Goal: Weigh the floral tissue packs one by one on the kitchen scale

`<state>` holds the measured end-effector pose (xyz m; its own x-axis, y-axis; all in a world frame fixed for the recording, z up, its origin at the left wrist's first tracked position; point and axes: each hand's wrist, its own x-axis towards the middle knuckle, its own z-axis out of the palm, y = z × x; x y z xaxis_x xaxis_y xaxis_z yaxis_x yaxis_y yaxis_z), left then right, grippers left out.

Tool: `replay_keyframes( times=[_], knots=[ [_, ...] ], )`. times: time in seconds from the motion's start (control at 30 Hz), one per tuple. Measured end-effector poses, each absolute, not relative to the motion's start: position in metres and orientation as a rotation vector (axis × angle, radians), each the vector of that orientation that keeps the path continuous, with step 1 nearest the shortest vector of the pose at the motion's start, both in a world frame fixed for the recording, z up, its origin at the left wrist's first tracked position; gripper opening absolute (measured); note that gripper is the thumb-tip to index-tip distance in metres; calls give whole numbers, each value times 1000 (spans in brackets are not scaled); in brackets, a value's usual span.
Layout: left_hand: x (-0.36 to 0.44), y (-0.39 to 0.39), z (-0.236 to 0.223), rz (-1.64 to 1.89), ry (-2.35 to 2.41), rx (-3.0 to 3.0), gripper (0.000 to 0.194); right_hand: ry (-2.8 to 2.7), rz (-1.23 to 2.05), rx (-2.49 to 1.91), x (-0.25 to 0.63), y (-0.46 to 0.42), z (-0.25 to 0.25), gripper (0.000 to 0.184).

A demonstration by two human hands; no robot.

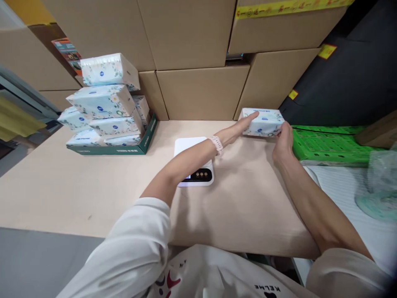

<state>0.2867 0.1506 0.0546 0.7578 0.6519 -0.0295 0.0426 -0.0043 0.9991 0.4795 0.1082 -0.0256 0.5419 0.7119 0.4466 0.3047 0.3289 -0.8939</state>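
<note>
A pack of tissues point(263, 123) in white and pale blue floral wrap is at the back right of the table, between my two hands. My left hand point(248, 123) presses along its left side, thumb on top. Round its right end curl the fingers of my right hand point(283, 140), partly hidden behind the pack. Beneath my left forearm a white kitchen scale point(189, 145) lies on the table, its black button panel showing and the rest partly covered. Similar tissue packs point(101, 101) are piled in a dark green tray point(151, 134) at the left.
Large cardboard boxes point(198, 93) stand stacked along the table's back edge. To the right are a green plastic crate point(331, 145), a white ribbed surface point(335, 182) and clear plastic wrap point(383, 178). A dark grey panel point(347, 78) rises behind the crate. The wooden table point(124, 186) ends near my body.
</note>
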Motion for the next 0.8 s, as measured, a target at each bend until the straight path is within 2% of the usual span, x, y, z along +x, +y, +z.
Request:
replay_keyframes(
  times=[0.2,0.37,0.53,0.7,0.8],
  knots=[
    [135,98,98,810,656,1667,64,-1185,539,-1079,379,64,15,66],
    [28,38,84,925,738,1787,56,-1404,791,-1033,296,6,23,72],
    [1,15,60,950,846,1591,62,-1433,960,-1006,269,-12,14,80],
    [-2,4,55,869,853,1463,73,-1351,1051,-1045,264,-20,12,70],
    [-7,0,48,869,917,1393,78,-1317,936,-1051,267,-23,3,63]
  ],
)
